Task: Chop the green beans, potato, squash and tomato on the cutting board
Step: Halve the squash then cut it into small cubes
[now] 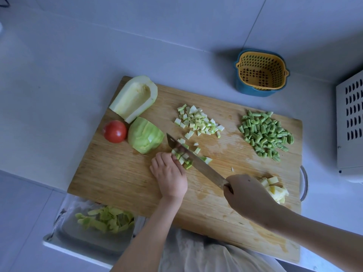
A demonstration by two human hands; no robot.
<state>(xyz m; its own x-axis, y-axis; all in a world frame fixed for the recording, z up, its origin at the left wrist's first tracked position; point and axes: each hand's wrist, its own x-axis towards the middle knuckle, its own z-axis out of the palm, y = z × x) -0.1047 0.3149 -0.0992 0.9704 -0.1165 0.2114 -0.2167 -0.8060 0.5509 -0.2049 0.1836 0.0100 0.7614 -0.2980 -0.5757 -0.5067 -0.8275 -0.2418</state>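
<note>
I am watching from a distance, looking straight down from the person's head at a pale bamboo cutting board (117, 173) on a white counter (59, 55).

The left hand (170, 173) sits near the middle of the board. Its fingers are curled, and the fingertips hold down a small bundle of pale green squash strips (183, 159). The right hand (245, 193) is wrapped firmly round the handle of a long steel knife (196, 161) — the blade runs diagonally up and to the left. Its edge is down across the strips, just beside the left fingertips. A few cut bits lie on the far side of the blade.

Beyond the knife is a loose pile of diced squash (198, 122), white and green. To its right, well apart, is a heap of chopped green beans (266, 134). Near the board's right edge are yellow potato cubes (275, 186), partly hidden behind the right hand.

At the board's left, a whole red tomato (115, 131) lies just beside a peeled light green squash chunk (145, 135). Behind them, at the far left corner, is a hollowed squash half (134, 98), cut face up.

Off the board, a yellow perforated basket (261, 71) nested in a blue bowl stands on the counter at the far right. A white vented appliance (351, 124) sits at the right edge of my view. Below the board's near left corner, a bag-lined bin (78, 238) holds green peelings.
</note>
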